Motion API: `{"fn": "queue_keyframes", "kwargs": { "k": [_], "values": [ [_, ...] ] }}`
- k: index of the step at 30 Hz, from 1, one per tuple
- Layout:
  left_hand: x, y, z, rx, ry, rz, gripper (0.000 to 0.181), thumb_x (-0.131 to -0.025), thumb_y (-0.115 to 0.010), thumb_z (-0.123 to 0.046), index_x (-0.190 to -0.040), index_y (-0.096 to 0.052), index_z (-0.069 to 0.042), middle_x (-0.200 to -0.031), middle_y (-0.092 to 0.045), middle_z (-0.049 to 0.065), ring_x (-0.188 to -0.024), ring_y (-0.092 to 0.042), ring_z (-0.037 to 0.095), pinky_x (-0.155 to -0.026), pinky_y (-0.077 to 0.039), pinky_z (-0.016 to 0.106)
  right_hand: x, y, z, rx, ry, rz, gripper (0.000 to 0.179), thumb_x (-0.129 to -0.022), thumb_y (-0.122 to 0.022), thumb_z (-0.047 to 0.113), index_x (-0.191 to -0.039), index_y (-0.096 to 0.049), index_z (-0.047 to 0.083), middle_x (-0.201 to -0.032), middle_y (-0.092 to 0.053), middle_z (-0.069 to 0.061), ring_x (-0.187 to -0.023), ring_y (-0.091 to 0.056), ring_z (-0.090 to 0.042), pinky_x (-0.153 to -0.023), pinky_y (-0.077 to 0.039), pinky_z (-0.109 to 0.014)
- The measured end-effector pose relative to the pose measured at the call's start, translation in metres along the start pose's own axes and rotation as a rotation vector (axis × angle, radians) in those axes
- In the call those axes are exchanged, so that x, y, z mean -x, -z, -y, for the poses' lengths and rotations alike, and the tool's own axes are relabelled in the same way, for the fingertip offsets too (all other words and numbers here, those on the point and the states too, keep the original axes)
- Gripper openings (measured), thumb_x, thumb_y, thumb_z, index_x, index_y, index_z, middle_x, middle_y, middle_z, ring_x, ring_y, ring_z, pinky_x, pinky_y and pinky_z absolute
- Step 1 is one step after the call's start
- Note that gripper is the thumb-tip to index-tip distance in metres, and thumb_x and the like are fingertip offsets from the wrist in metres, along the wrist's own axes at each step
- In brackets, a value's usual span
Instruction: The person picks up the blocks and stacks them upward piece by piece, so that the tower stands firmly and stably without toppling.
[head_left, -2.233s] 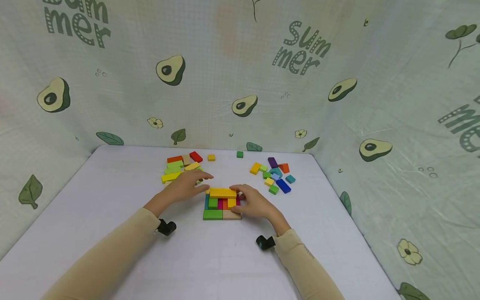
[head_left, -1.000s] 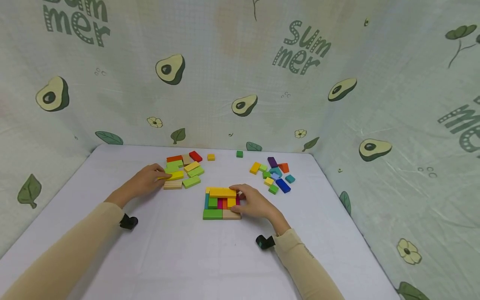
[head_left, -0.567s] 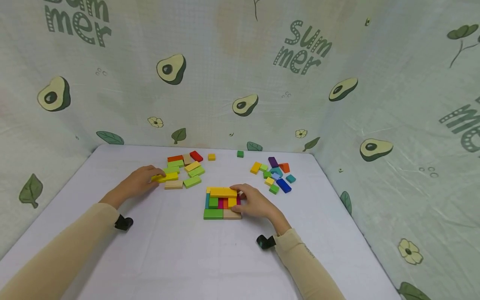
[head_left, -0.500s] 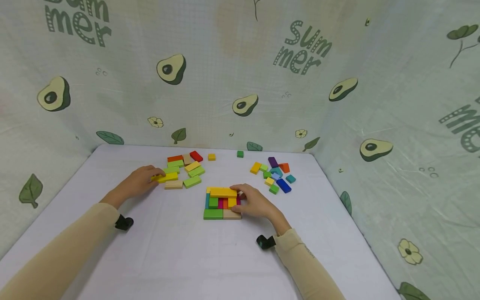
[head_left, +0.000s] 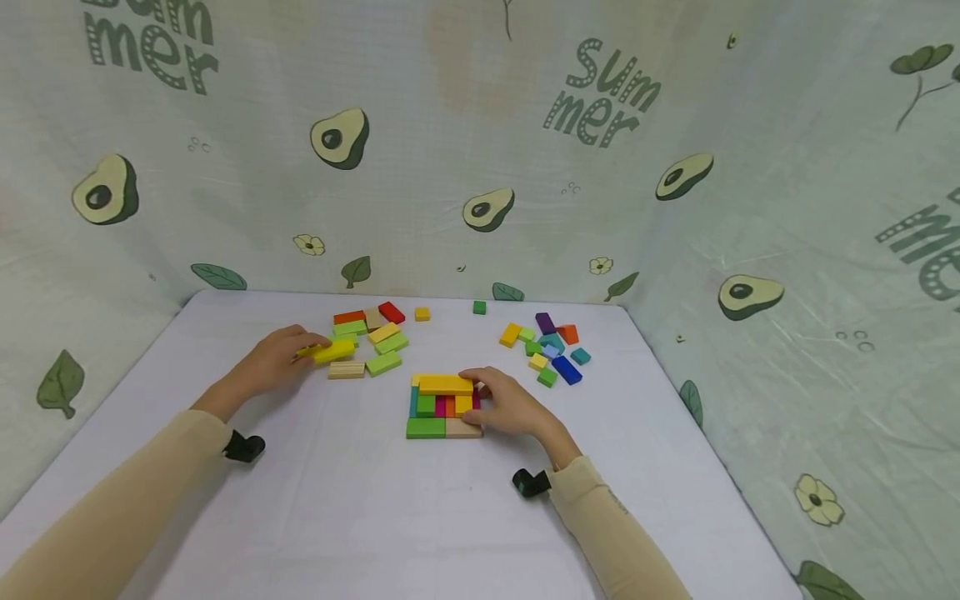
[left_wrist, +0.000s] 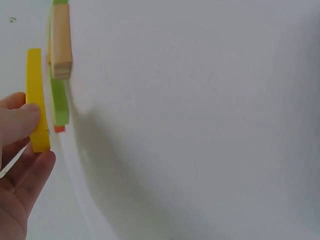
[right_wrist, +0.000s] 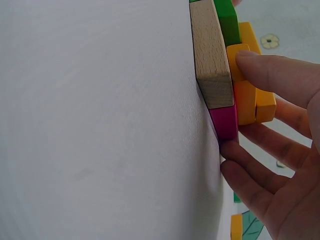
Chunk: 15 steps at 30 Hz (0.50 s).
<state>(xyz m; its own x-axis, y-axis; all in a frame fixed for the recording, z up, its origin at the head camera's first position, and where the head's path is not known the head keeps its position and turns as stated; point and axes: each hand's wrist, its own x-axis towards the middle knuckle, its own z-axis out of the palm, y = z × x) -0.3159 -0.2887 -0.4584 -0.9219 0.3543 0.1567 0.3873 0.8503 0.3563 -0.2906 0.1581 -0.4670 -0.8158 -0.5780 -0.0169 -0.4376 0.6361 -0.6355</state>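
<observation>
My left hand (head_left: 272, 361) pinches a long yellow building block (left_wrist: 36, 95) between thumb and fingers, at the left pile in the head view. The left wrist view shows that block raised off the table. My right hand (head_left: 510, 402) holds the right end of a low structure of building blocks. Its thumb presses a small yellow block (right_wrist: 237, 60) and the other fingers curl behind. Along the structure's top lies a long yellow block (head_left: 446, 385). A green block (head_left: 425, 428) and a plain wooden block (right_wrist: 210, 52) form the near row. The right fingers hide part of the structure.
Green, red, yellow and wooden blocks lie around the left hand, among them a striped wooden block (head_left: 347, 370). Farther right is a second loose group with a blue block (head_left: 567, 370) and a purple one (head_left: 545, 323). A patterned cloth (head_left: 420, 242) stands behind the white table (head_left: 375, 517).
My left hand has gone from the structure to the left pile, taken hold of a long yellow block, drawn it left and tilted it up. My right hand has stayed on the structure.
</observation>
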Motion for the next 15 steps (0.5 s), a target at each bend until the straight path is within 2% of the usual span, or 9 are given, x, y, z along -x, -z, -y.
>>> {"fn": "queue_keyframes", "kwargs": {
  "k": [7,11,15],
  "values": [
    [-0.003,0.002,-0.033,0.013,-0.074,-0.036,0.041,-0.099,-0.072,-0.003,-0.139,-0.07,-0.013,-0.127,-0.065,0.017,-0.116,-0.06,0.039,-0.101,-0.054,0.06,0.0,0.001,-0.001,-0.002,0.003,0.002,0.069,-0.097,-0.08,0.032,-0.157,-0.05,0.02,-0.151,-0.056,-0.003,-0.123,-0.059,-0.022,-0.11,-0.052,-0.042],
    [-0.005,-0.002,-0.056,0.015,-0.106,-0.019,0.042,-0.099,-0.074,-0.006,-0.138,-0.071,-0.019,-0.127,-0.066,0.011,-0.118,-0.059,0.034,-0.101,-0.055,0.056,0.0,0.0,-0.002,-0.004,0.004,0.001,0.069,-0.097,-0.08,0.031,-0.158,-0.05,0.021,-0.152,-0.055,-0.003,-0.124,-0.058,-0.022,-0.111,-0.052,-0.042],
    [-0.007,-0.008,-0.079,0.036,-0.171,-0.021,0.042,-0.095,-0.079,-0.006,-0.135,-0.073,-0.022,-0.122,-0.067,0.005,-0.113,-0.059,0.027,-0.097,-0.057,0.048,0.0,0.0,-0.002,-0.005,0.009,0.001,0.069,-0.097,-0.08,0.032,-0.158,-0.049,0.021,-0.152,-0.055,-0.003,-0.124,-0.058,-0.021,-0.111,-0.052,-0.041]
  ]
}}
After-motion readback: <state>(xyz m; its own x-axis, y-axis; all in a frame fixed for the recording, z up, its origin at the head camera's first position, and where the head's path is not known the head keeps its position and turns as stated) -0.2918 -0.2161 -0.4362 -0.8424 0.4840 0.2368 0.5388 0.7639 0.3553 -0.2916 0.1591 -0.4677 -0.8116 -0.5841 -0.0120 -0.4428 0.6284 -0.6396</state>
